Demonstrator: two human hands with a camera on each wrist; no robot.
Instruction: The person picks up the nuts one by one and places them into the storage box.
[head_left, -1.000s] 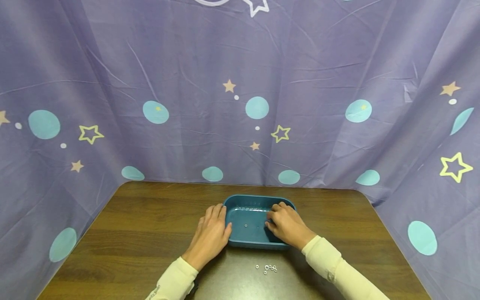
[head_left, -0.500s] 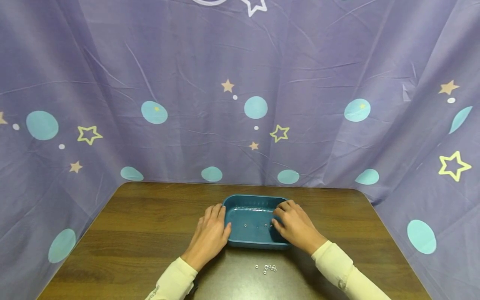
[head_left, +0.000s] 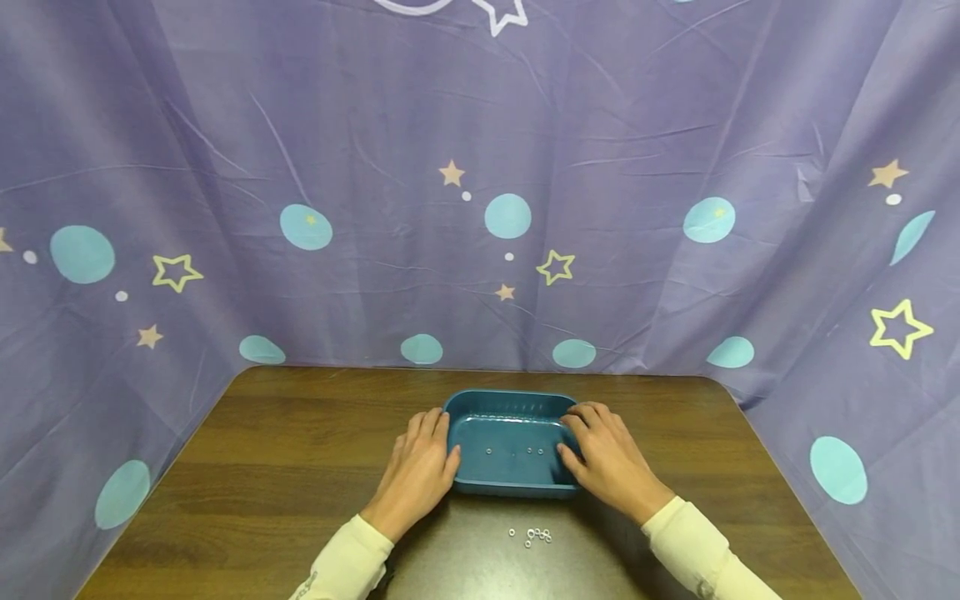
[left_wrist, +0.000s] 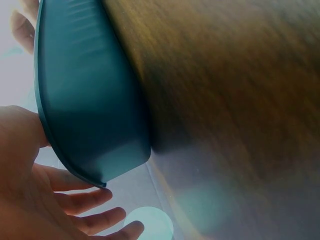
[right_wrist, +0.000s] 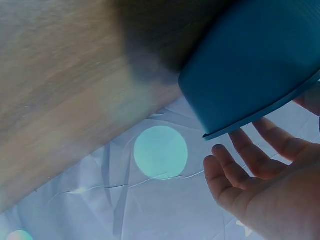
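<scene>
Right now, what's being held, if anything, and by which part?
The teal tray, seemingly loosely, by its rim at the two short ends: the left hand at the left, the right hand at the right.

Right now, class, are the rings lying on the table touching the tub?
Apart: the head view shows a strip of table between the rings and the tub.

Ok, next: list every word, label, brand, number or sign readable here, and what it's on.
None can be read.
Left sleeve: small marking, too small to read.
Right sleeve: small marking, too small to read.
Teal bin, table, curtain: no lettering seen; the curtain shows printed shapes like stars and circles.
</scene>
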